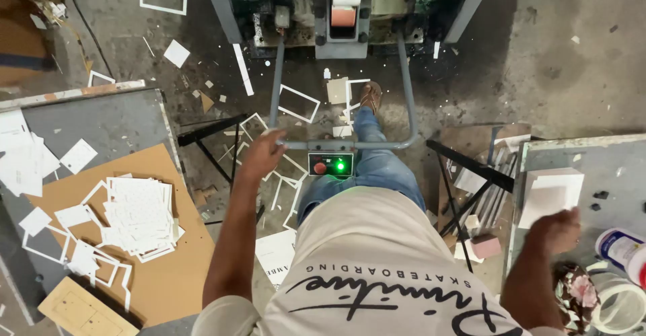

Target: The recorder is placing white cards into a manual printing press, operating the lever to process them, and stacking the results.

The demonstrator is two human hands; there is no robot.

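Left hand (264,150) grips the grey metal bar (293,145) beside the control box (330,164), while the right hand (556,230) rests loosely curled, holding nothing, on the white card stack (552,191) at the right table's (605,158) near edge.

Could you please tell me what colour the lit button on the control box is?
Green, beside a red one; head view.

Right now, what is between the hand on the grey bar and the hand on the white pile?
In the head view, between the left hand and the right hand come a small box with red and green lights, the person's jeans leg, and a black stand.
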